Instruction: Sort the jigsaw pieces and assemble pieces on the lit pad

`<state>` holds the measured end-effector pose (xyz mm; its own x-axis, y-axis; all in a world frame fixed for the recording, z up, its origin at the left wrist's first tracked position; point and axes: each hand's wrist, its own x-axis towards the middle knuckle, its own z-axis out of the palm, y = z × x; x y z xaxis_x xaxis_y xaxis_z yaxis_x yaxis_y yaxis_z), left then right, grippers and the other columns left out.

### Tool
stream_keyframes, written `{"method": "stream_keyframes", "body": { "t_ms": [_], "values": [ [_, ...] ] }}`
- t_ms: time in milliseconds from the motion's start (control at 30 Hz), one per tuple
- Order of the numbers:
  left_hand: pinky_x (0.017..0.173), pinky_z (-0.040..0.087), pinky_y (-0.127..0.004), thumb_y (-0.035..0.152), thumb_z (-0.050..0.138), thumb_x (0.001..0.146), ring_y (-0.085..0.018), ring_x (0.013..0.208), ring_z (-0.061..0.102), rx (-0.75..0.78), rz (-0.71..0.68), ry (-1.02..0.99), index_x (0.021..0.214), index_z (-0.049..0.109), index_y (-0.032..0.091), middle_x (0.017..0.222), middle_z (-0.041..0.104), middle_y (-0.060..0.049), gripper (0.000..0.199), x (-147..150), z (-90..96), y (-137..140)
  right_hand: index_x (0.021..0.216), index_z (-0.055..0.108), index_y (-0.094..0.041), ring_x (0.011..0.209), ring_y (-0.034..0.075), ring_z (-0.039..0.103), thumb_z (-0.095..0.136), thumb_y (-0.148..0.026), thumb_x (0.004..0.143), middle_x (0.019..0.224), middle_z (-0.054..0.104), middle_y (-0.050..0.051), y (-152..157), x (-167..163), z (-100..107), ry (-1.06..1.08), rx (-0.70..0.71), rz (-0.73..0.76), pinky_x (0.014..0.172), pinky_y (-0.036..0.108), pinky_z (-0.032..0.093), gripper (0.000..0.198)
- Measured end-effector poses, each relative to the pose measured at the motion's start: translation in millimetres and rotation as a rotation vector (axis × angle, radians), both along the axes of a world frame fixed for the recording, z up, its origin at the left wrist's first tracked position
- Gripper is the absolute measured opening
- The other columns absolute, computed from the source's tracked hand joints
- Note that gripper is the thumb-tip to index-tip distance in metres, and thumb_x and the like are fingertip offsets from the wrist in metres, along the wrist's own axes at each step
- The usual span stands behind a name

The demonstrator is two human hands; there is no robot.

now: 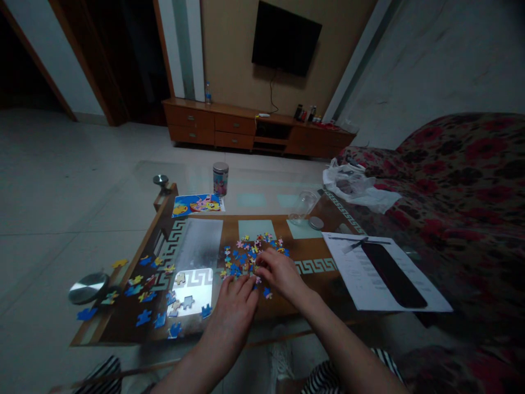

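Observation:
A heap of small jigsaw puzzle pieces [241, 257], blue, yellow and pink, lies on the glass-topped table [303, 295]. At the heap's near edge rests my left hand [235, 301], palm down, its fingers stretched out and touching or almost touching pieces. My right hand [279, 272] reaches over the heap's right side, fingers bent and thumb apart from the index finger; no piece shows in it. More loose puzzle pieces [143, 317] are spread over the table's left end. A blue picture sheet [199, 204] with cartoon figures lies at the far left.
Behind the picture sheet stands a printed tin [220, 179]. A clear jar [303, 205] lies near a round lid [315, 222]. To the right are papers [340, 273], a pen [355, 244] and a dark phone [394, 276]. A plastic bag [361, 189] sits beside the flowered sofa [463, 164].

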<state>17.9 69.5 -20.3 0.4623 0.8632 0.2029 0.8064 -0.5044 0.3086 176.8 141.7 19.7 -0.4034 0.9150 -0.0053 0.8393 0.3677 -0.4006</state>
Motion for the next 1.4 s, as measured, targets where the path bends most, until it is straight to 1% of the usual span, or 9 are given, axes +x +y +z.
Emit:
{"method": "stream_keyframes", "body": {
  "t_ms": [200, 400, 600, 767, 900, 1000, 1100, 1233, 1400],
  "values": [
    [0.104, 0.038, -0.058, 0.01, 0.049, 0.089, -0.027, 0.129, 0.047, -0.015, -0.138, -0.029, 0.118, 0.057, 0.019, 0.135, 0.058, -0.007, 0.032, 2, 3.2, -8, 0.091, 0.065, -0.018, 0.088, 0.019, 0.061, 0.063, -0.013, 0.084, 0.095, 0.065, 0.005, 4, 13, 0, 0.005, 0.019, -0.077, 0.078, 0.028, 0.043, 0.009],
    [0.106, 0.037, -0.057, 0.021, 0.054, 0.091, -0.028, 0.131, 0.044, -0.053, -0.213, -0.045, 0.122, 0.055, 0.018, 0.137, 0.056, -0.009, 0.031, 6, 2.6, -14, 0.092, 0.066, -0.019, 0.088, 0.02, 0.062, 0.065, -0.009, 0.079, 0.097, 0.065, 0.005, -2, 21, 6, -0.028, -0.068, -0.093, 0.077, 0.028, 0.044, 0.017],
    [0.107, 0.035, -0.062, 0.037, 0.061, 0.087, -0.031, 0.135, 0.04, -0.06, -0.276, -0.076, 0.13, 0.049, 0.019, 0.141, 0.053, -0.009, 0.049, 9, 8.1, -16, 0.092, 0.067, -0.017, 0.083, 0.02, 0.062, 0.064, -0.009, 0.078, 0.094, 0.065, 0.007, 2, 32, 4, -0.043, -0.036, -0.169, 0.074, 0.028, 0.044, 0.016],
    [0.103, 0.042, -0.059, 0.041, 0.064, 0.084, -0.032, 0.128, 0.049, 0.022, -0.212, -0.097, 0.125, 0.054, 0.018, 0.134, 0.059, -0.009, 0.048, 10, 12.7, -20, 0.104, 0.068, -0.021, 0.088, 0.019, 0.061, 0.056, -0.01, 0.085, 0.097, 0.064, 0.006, -2, 15, 0, 0.087, 0.008, -0.021, 0.079, 0.027, 0.045, 0.025],
    [0.101, 0.045, -0.055, 0.038, 0.067, 0.083, -0.028, 0.118, 0.056, 0.074, -0.168, -0.089, 0.113, 0.06, 0.017, 0.127, 0.064, -0.008, 0.038, 8, 14.2, -19, 0.115, 0.067, -0.03, 0.088, 0.017, 0.061, 0.052, -0.011, 0.087, 0.099, 0.062, 0.004, -9, -8, 0, 0.034, -0.011, 0.113, 0.076, 0.024, 0.045, 0.036],
    [0.098, 0.048, -0.051, 0.035, 0.067, 0.083, -0.026, 0.112, 0.06, 0.096, -0.158, -0.08, 0.101, 0.064, 0.016, 0.119, 0.068, -0.007, 0.026, 6, 13.8, -18, 0.118, 0.066, -0.032, 0.089, 0.018, 0.062, 0.052, -0.012, 0.087, 0.104, 0.063, 0.005, -10, -13, 3, -0.034, -0.028, 0.108, 0.076, 0.025, 0.045, 0.04],
    [0.097, 0.049, -0.048, 0.034, 0.066, 0.084, -0.024, 0.109, 0.062, 0.131, -0.15, -0.07, 0.098, 0.065, 0.016, 0.118, 0.069, -0.006, 0.023, 6, 12.9, -20, 0.12, 0.065, -0.032, 0.091, 0.019, 0.063, 0.054, -0.012, 0.086, 0.11, 0.064, 0.006, -9, -6, 7, -0.054, -0.047, 0.1, 0.078, 0.027, 0.046, 0.041],
    [0.093, 0.051, -0.045, 0.035, 0.068, 0.083, -0.024, 0.107, 0.063, 0.188, -0.16, -0.073, 0.095, 0.066, 0.016, 0.116, 0.07, -0.006, 0.023, 6, 10.6, -27, 0.115, 0.068, -0.029, 0.091, 0.02, 0.063, 0.052, -0.014, 0.087, 0.105, 0.065, 0.007, -7, 3, 14, -0.047, -0.062, 0.084, 0.079, 0.029, 0.047, 0.036],
    [0.09, 0.052, -0.045, 0.037, 0.067, 0.082, -0.024, 0.101, 0.065, 0.224, -0.161, -0.106, 0.09, 0.066, 0.017, 0.112, 0.071, -0.005, 0.022, 4, 7.6, -35, 0.112, 0.069, -0.026, 0.09, 0.02, 0.063, 0.054, -0.015, 0.087, 0.102, 0.067, 0.008, -14, -2, 21, -0.019, -0.066, 0.109, 0.08, 0.031, 0.047, 0.031]
  ]
}}
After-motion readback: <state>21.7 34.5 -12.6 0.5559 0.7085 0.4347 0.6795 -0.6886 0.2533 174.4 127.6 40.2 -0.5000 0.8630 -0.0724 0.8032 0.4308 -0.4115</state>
